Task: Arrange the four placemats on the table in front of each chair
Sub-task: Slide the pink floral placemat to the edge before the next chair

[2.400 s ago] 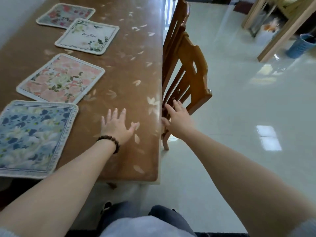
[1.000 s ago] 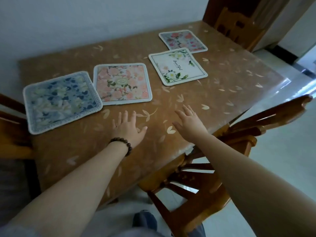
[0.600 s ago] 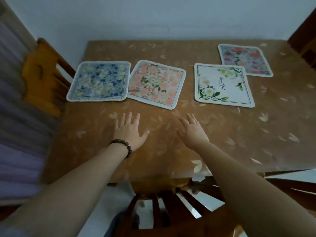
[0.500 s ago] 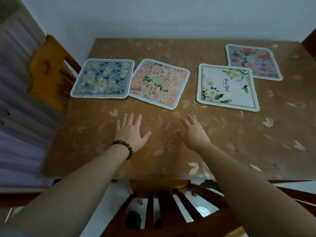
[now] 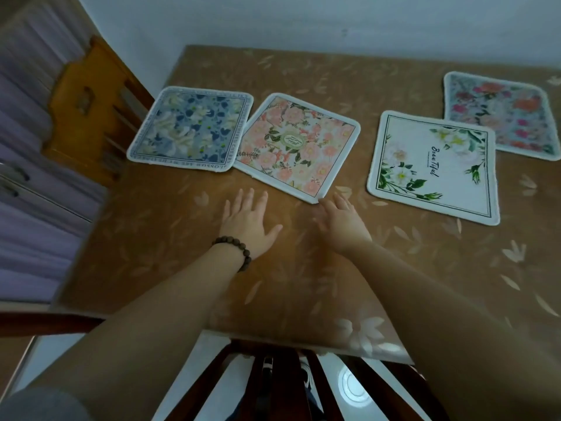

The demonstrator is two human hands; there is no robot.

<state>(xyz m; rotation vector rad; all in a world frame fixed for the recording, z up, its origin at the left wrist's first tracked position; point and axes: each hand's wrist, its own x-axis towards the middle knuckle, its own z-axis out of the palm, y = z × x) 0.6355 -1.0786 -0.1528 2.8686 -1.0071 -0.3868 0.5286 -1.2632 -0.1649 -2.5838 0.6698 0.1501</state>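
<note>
Several square placemats lie in a row across the far half of the brown table (image 5: 303, 284): a blue floral mat (image 5: 191, 129) at the left, a pink floral mat (image 5: 297, 145) beside it, a white mat with green leaves (image 5: 434, 165), and a grey mat with red flowers (image 5: 501, 113) at the far right. My left hand (image 5: 247, 221), with a bead bracelet on the wrist, hovers flat with fingers spread just short of the pink mat. My right hand (image 5: 341, 221) is open, its fingertips at the pink mat's near corner. Neither hand holds anything.
A wooden chair (image 5: 88, 107) stands at the table's left end, against a purple curtain (image 5: 27, 165). Another chair's dark slats (image 5: 273, 387) show below the near table edge. A pale wall runs behind the table.
Both hands have reached forward across the table toward the pink mat; my right fingertips now sit at its near corner. The mats have not moved.
</note>
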